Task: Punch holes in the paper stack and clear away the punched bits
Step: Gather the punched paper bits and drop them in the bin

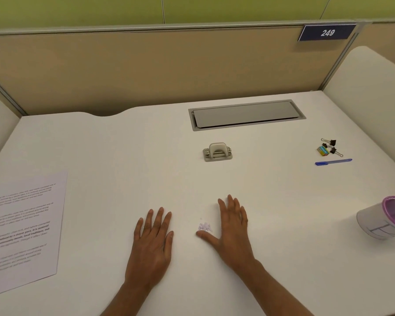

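Desk (123, 156) carries both hands flat, fingers straight, holding nothing; bits (205, 226) lie btwn left hand (152, 242) & right hand (234, 231), just off the right thumb tip. Risk: a fast sweep could scatter them, since they look light & nothing walls them in. Open room ahead of fingertips up to punch (217, 152); paper (21, 229) well left of left pinky, cup (383, 218) well right of right pinky.

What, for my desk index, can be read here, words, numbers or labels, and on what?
"249": dark blue plate on the partition.
Paper stack: printed paragraphs, too blurred to read.
Small box beside the binder clips: label too small to read.
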`<action>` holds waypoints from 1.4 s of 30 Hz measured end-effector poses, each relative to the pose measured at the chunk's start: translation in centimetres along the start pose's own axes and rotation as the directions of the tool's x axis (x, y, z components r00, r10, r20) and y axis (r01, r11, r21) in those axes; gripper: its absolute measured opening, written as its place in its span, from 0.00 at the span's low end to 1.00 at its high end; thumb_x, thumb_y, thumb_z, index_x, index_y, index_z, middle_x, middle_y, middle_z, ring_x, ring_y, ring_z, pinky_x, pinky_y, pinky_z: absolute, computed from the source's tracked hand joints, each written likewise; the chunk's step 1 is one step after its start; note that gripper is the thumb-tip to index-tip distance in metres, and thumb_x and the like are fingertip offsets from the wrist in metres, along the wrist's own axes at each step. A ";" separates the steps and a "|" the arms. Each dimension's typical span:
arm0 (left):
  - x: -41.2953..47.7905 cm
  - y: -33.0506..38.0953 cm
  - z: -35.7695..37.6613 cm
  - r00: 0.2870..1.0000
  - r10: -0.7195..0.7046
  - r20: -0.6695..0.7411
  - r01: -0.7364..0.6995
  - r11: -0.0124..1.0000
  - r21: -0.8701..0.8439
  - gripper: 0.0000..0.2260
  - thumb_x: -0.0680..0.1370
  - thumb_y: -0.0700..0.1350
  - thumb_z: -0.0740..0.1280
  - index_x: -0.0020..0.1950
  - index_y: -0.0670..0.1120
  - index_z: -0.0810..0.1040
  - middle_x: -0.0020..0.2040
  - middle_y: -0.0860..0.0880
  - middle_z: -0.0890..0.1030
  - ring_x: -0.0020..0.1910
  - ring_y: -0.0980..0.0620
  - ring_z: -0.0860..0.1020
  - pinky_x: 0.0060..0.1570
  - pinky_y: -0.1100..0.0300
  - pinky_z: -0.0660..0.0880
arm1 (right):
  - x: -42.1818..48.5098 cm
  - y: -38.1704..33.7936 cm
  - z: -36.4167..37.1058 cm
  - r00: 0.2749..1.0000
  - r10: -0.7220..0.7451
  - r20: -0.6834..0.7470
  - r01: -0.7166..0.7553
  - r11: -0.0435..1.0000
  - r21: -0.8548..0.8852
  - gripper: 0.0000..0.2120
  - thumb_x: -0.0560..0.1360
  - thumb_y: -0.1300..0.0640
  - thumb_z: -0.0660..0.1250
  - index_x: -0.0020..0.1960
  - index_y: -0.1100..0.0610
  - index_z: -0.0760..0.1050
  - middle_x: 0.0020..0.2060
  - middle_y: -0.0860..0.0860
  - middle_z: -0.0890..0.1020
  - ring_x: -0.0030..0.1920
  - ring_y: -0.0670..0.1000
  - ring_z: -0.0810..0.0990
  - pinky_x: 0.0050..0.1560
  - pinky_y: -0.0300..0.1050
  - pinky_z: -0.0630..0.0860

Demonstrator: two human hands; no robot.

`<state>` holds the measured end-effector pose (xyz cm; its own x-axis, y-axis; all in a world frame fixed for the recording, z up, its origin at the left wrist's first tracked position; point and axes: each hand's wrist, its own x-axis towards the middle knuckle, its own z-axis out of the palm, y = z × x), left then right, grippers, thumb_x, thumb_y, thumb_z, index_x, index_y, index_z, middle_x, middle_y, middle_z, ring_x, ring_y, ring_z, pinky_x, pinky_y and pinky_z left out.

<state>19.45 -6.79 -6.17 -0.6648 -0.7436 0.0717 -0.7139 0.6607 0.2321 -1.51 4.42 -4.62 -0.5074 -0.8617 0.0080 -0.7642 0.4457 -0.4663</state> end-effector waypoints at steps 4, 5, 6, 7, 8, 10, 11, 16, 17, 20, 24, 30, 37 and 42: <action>0.0 -0.1 0.1 1.000 -0.005 -0.001 0.005 1.000 -0.009 0.24 0.84 0.53 0.49 0.81 0.52 0.57 0.81 0.52 0.58 0.81 0.51 0.51 0.77 0.44 0.56 | -1.0 0.0 0.0 0.986 0.118 -0.117 -0.104 0.988 0.116 0.38 0.78 0.33 0.55 0.80 0.55 0.54 0.81 0.54 0.50 0.80 0.50 0.42 0.79 0.53 0.45; 0.0 -0.1 0.1 1.000 -0.005 -0.004 0.005 1.000 -0.010 0.24 0.84 0.53 0.49 0.81 0.52 0.57 0.81 0.52 0.58 0.81 0.51 0.51 0.77 0.44 0.57 | -1.6 0.4 0.0 0.968 0.167 -0.186 -0.151 0.984 0.094 0.34 0.80 0.37 0.53 0.79 0.57 0.57 0.80 0.57 0.54 0.80 0.53 0.46 0.78 0.55 0.49; 0.0 0.0 0.1 1.000 -0.003 -0.004 0.003 1.000 -0.009 0.24 0.84 0.53 0.50 0.81 0.52 0.57 0.81 0.52 0.58 0.81 0.51 0.52 0.77 0.44 0.57 | -2.2 0.7 0.1 0.949 0.206 -0.240 -0.202 0.979 0.041 0.31 0.81 0.41 0.51 0.77 0.60 0.59 0.79 0.60 0.57 0.80 0.57 0.50 0.77 0.58 0.53; 0.0 0.0 0.1 1.000 -0.001 -0.004 0.001 1.000 -0.006 0.24 0.84 0.53 0.50 0.81 0.52 0.57 0.81 0.52 0.58 0.81 0.51 0.52 0.77 0.44 0.57 | -2.6 0.9 0.2 0.938 0.227 -0.263 -0.243 0.969 -0.030 0.30 0.81 0.44 0.49 0.76 0.62 0.61 0.78 0.62 0.59 0.79 0.60 0.53 0.76 0.61 0.55; 0.0 0.0 0.1 1.000 -0.001 -0.006 0.001 1.000 -0.004 0.24 0.84 0.53 0.50 0.81 0.52 0.57 0.81 0.52 0.58 0.81 0.51 0.52 0.77 0.44 0.57 | -2.9 0.7 0.5 0.937 0.236 -0.258 -0.268 0.959 -0.096 0.29 0.82 0.46 0.48 0.76 0.63 0.62 0.77 0.64 0.61 0.78 0.62 0.55 0.76 0.62 0.56; 0.0 -0.1 0.2 1.000 0.002 -0.014 -0.002 1.000 -0.006 0.24 0.84 0.53 0.50 0.81 0.52 0.57 0.81 0.52 0.58 0.81 0.50 0.52 0.77 0.44 0.57 | -2.7 -0.3 1.0 0.945 0.244 -0.216 -0.281 0.946 -0.162 0.29 0.82 0.49 0.46 0.76 0.63 0.63 0.76 0.65 0.61 0.77 0.64 0.58 0.75 0.64 0.56; 0.0 -0.1 0.2 1.000 0.004 -0.017 -0.004 1.000 -0.007 0.24 0.84 0.53 0.50 0.81 0.51 0.58 0.81 0.52 0.59 0.81 0.50 0.52 0.77 0.43 0.57 | -2.3 -0.9 1.2 0.950 0.247 -0.192 -0.280 0.945 -0.168 0.29 0.82 0.49 0.45 0.76 0.63 0.62 0.76 0.66 0.61 0.77 0.65 0.58 0.75 0.64 0.56; 0.0 -0.1 0.2 1.000 0.016 -0.020 -0.016 1.000 -0.007 0.24 0.84 0.53 0.51 0.80 0.51 0.59 0.81 0.51 0.60 0.81 0.49 0.54 0.76 0.42 0.58 | -0.5 -3.2 2.0 0.974 0.170 -0.147 -0.193 0.969 -0.156 0.28 0.82 0.49 0.45 0.77 0.62 0.62 0.77 0.65 0.60 0.78 0.64 0.57 0.75 0.64 0.57; 0.0 -0.1 0.2 1.000 0.014 -0.019 -0.014 1.000 -0.006 0.24 0.84 0.53 0.50 0.80 0.51 0.59 0.81 0.51 0.60 0.81 0.49 0.54 0.76 0.43 0.58 | -0.3 -3.2 2.0 0.975 0.159 -0.156 -0.179 0.976 -0.121 0.27 0.83 0.49 0.47 0.76 0.62 0.63 0.77 0.65 0.61 0.78 0.63 0.57 0.76 0.63 0.56; 0.1 -0.1 0.2 1.000 0.013 -0.021 -0.013 1.000 -0.005 0.24 0.84 0.53 0.49 0.80 0.51 0.59 0.81 0.51 0.59 0.81 0.50 0.53 0.77 0.43 0.57 | 1.0 -2.5 1.5 0.961 0.187 -0.206 -0.187 0.982 0.018 0.27 0.82 0.48 0.58 0.77 0.61 0.61 0.78 0.63 0.59 0.79 0.61 0.54 0.77 0.60 0.54; 0.0 -0.1 0.2 0.999 0.018 -0.026 -0.018 1.000 -0.016 0.24 0.84 0.53 0.49 0.80 0.51 0.59 0.81 0.51 0.60 0.81 0.49 0.54 0.77 0.43 0.57 | 2.6 -1.7 1.3 0.971 0.160 -0.178 -0.168 0.985 -0.031 0.33 0.81 0.42 0.59 0.78 0.60 0.58 0.79 0.63 0.55 0.79 0.61 0.50 0.78 0.59 0.49; 0.0 -0.1 0.1 1.000 0.014 -0.016 -0.015 1.000 -0.018 0.24 0.84 0.54 0.48 0.81 0.51 0.58 0.81 0.51 0.59 0.81 0.50 0.53 0.77 0.44 0.56 | 2.1 -1.6 1.0 0.993 0.067 -0.093 -0.061 0.996 0.067 0.35 0.80 0.37 0.57 0.80 0.55 0.53 0.81 0.55 0.50 0.80 0.53 0.42 0.79 0.52 0.43; 0.0 -0.1 0.1 1.000 0.006 -0.015 -0.007 1.000 -0.019 0.24 0.84 0.53 0.50 0.80 0.51 0.58 0.81 0.51 0.59 0.81 0.50 0.53 0.76 0.43 0.58 | -0.7 -2.9 -1.5 0.930 0.258 -0.261 -0.119 0.885 0.450 0.18 0.77 0.45 0.68 0.66 0.47 0.74 0.58 0.43 0.79 0.56 0.42 0.77 0.58 0.47 0.78; 0.0 0.0 0.0 1.000 0.014 -0.015 -0.014 1.000 -0.022 0.25 0.83 0.53 0.51 0.80 0.50 0.58 0.81 0.51 0.59 0.81 0.50 0.53 0.77 0.43 0.57 | -3.3 -3.7 0.1 0.993 0.091 -0.082 -0.060 0.946 0.320 0.24 0.74 0.43 0.71 0.67 0.51 0.73 0.59 0.41 0.73 0.61 0.44 0.72 0.57 0.44 0.77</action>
<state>19.45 -6.84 -6.16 -0.6714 -0.7357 0.0891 -0.6994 0.6688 0.2519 3.06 5.54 -3.03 -0.6055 -0.7950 0.0379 -0.5648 0.3957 -0.7242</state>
